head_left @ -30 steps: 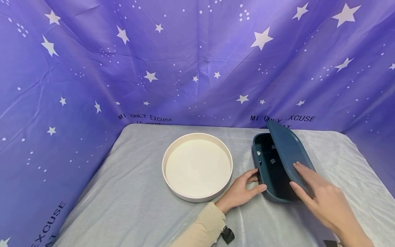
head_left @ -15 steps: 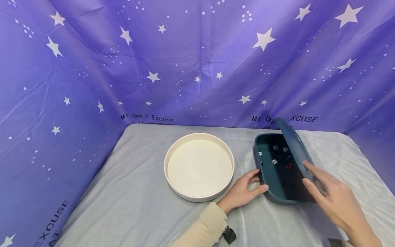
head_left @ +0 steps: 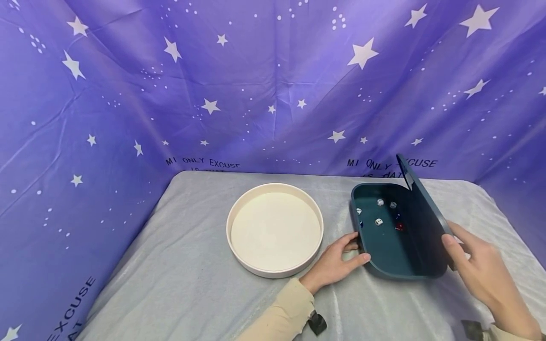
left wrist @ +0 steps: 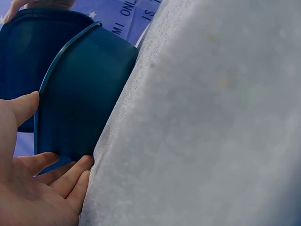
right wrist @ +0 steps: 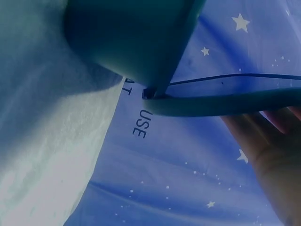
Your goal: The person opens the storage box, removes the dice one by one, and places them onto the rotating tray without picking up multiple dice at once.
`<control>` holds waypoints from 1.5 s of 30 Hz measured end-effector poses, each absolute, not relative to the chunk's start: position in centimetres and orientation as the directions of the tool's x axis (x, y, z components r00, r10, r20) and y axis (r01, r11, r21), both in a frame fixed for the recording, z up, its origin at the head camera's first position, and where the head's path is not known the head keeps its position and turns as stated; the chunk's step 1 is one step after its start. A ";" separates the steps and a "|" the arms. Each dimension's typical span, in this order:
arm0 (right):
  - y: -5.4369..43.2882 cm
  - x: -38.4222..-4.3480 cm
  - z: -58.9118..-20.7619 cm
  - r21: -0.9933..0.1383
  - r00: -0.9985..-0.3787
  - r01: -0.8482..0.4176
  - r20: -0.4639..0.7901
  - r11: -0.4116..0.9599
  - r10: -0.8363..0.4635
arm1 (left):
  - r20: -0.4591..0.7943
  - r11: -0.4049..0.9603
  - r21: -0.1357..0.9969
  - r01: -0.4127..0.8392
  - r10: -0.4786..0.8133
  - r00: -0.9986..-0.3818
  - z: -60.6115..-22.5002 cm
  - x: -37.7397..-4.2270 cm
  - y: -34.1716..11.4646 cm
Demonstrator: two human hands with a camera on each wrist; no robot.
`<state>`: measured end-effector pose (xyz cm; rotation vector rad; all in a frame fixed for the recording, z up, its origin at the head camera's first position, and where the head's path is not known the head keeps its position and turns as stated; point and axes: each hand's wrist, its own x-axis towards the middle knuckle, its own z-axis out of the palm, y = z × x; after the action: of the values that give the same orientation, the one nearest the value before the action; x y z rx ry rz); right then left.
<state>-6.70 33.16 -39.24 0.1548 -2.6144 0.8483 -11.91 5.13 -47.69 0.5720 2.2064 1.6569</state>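
Head view shows you a dark teal box [head_left: 388,253], rounded at the corners and smooth-walled, on the grey cloth [head_left: 183,265], right of a round cream tray [head_left: 275,273]. Its matching lid [head_left: 428,208] stands steeply tilted along the box's right side, its inner face in deep shadow. Small dice lie scattered inside: several white, one red [head_left: 399,227], others blue or clear-looking. Your right hand [head_left: 482,265] clamps the lid's edge, thumb on the near side, fingers behind. Your left hand [head_left: 334,265] keeps thumb and fingers apart, the thumb touching the box's left rim, fingertips against its outer wall. Your left wrist view shows that wall plain and slightly glossy, curving at the corner.
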 end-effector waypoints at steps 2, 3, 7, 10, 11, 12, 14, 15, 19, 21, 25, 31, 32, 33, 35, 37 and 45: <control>33.3 -6.7 -39.1 -0.550 -0.916 -0.220 0.401 0.806 0.024 | -0.019 0.247 0.961 0.121 0.497 -0.868 -47.6 -11.9 5.1; 33.4 -6.7 -39.1 -0.556 -0.912 -0.222 0.410 0.801 0.032 | -0.021 0.249 0.961 0.119 0.497 -0.867 -47.6 -11.9 5.1; 33.6 -6.4 -39.3 -0.577 -0.888 -0.234 0.455 0.782 0.069 | -0.032 0.250 0.962 0.109 0.500 -0.866 -47.5 -12.0 5.1; 33.8 -6.4 -39.4 -0.595 -0.871 -0.238 0.480 0.768 0.102 | -0.034 0.249 0.963 0.107 0.502 -0.864 -47.5 -12.0 5.1; 33.8 -6.3 -39.5 -0.603 -0.867 -0.238 0.485 0.761 0.113 | -0.032 0.247 0.963 0.108 0.503 -0.864 -47.5 -12.0 5.1; 33.9 -6.3 -39.6 -0.611 -0.863 -0.238 0.490 0.755 0.125 | -0.029 0.243 0.964 0.110 0.505 -0.863 -47.5 -12.0 5.1; 34.1 -6.2 -39.8 -0.631 -0.855 -0.237 0.497 0.738 0.150 | -0.022 0.235 0.965 0.114 0.507 -0.862 -47.5 -12.1 5.1; 34.1 -6.2 -39.9 -0.643 -0.851 -0.239 0.499 0.728 0.162 | -0.018 0.232 0.966 0.116 0.508 -0.861 -47.6 -12.1 5.2; 34.4 -6.0 -40.3 -0.670 -0.844 -0.238 0.501 0.703 0.191 | -0.018 0.231 0.966 0.115 0.505 -0.863 -47.7 -12.1 5.2; 34.5 -6.0 -40.4 -0.678 -0.841 -0.240 0.503 0.695 0.200 | -0.023 0.232 0.967 0.110 0.502 -0.864 -47.7 -12.0 5.2; 34.5 -5.8 -40.6 -0.691 -0.837 -0.234 0.501 0.684 0.220 | -0.027 0.229 0.968 0.103 0.503 -0.864 -47.7 -12.0 5.2; 34.4 -5.7 -40.6 -0.722 -0.829 -0.178 0.476 0.668 0.293 | -0.032 0.228 0.969 0.098 0.504 -0.863 -47.7 -11.8 5.2; 34.4 -5.7 -40.6 -0.727 -0.828 -0.170 0.471 0.665 0.304 | -0.032 0.230 0.968 0.099 0.505 -0.863 -47.7 -11.9 5.2; 34.3 -5.7 -40.6 -0.730 -0.827 -0.164 0.469 0.664 0.311 | -0.032 0.230 0.968 0.099 0.504 -0.863 -47.7 -11.9 5.2; 34.2 -5.7 -40.5 -0.732 -0.824 -0.160 0.468 0.662 0.318 | -0.030 0.234 0.967 0.102 0.502 -0.864 -47.7 -11.9 5.2; 34.2 -5.8 -40.4 -0.729 -0.822 -0.161 0.472 0.665 0.318 | -0.032 0.240 0.965 0.103 0.500 -0.866 -47.6 -11.9 5.2; 34.8 -5.6 -40.4 -0.753 -0.793 -0.105 0.458 0.650 0.402 | -0.033 0.236 0.967 0.100 0.503 -0.864 -47.6 -11.8 5.2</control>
<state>-5.58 34.81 -40.44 -0.2301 -2.2549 1.0815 -11.81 5.17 -47.60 0.5579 2.1773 1.6630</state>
